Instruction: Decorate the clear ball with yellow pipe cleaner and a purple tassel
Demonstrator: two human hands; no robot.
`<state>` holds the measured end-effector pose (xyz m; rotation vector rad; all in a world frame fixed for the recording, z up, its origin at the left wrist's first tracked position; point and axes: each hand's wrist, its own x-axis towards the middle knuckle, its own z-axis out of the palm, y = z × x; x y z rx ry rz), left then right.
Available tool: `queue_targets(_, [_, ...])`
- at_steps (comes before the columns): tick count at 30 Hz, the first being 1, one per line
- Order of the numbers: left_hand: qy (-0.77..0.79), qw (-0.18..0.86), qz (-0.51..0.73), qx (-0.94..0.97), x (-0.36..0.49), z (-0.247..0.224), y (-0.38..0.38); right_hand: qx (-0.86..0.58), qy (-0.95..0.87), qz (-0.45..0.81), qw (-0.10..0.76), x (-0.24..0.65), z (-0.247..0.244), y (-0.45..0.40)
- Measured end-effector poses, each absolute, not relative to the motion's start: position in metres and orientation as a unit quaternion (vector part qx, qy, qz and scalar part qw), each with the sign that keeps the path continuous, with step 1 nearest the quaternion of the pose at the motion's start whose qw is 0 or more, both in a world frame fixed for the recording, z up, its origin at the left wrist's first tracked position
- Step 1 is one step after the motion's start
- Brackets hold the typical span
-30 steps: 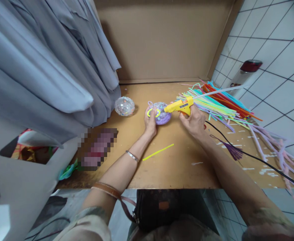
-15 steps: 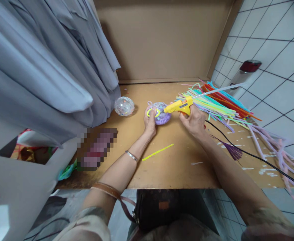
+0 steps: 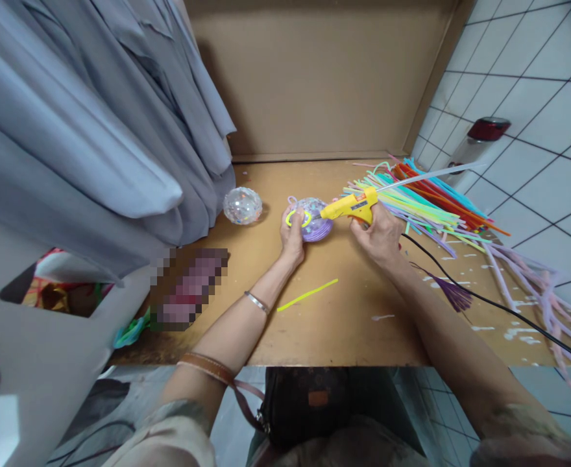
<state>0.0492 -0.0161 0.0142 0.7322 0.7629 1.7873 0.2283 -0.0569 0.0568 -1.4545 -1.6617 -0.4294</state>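
My left hand (image 3: 292, 235) is closed around a clear ball (image 3: 320, 227) with purple coils on its lower part. A yellow ring (image 3: 307, 219) lies against the ball under my left thumb. My right hand (image 3: 380, 237) grips a yellow hot glue gun (image 3: 351, 206), its nozzle pointing left at the ball's side; whether the tip touches is too small to tell. From the gun's back sticks a long pale glue stick (image 3: 426, 175). On the table in front of the ball lies a straight yellow pipe cleaner (image 3: 307, 295).
A second clear ball (image 3: 242, 206) rests at the left back. Colourful pipe cleaners (image 3: 426, 201) are heaped at the right. A black cord (image 3: 470, 292) crosses the right side past a purple tassel (image 3: 451, 293). Grey cloth (image 3: 169, 130) hangs at the left.
The view has shifted very slightly. Both hands keep their grips, and the glue gun stays at the ball's side with almost no movement.
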Motion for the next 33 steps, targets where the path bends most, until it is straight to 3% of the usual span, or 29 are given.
queue_targets(9, [0.305, 0.516, 0.742, 0.3, 0.048, 0.013, -0.016, -0.595, -0.65, -0.161, 0.444, 0.226, 0.054, -0.053])
queue_targets(22, [0.329, 0.504, 0.738, 0.307, 0.047, 0.01, -0.015, -0.66, -0.535, -0.021, 0.527, 0.245, 0.063, -0.039])
queue_targets(26, [0.339, 0.499, 0.734, 0.314, 0.047, 0.01, -0.014, -0.731, -0.482, -0.02, 0.482, 0.263, 0.06, -0.032])
queue_targets(33, [0.345, 0.483, 0.73, 0.339, 0.047, 0.006, -0.012, -0.833, -0.475, 0.018, 0.283, 0.283, 0.059, -0.038])
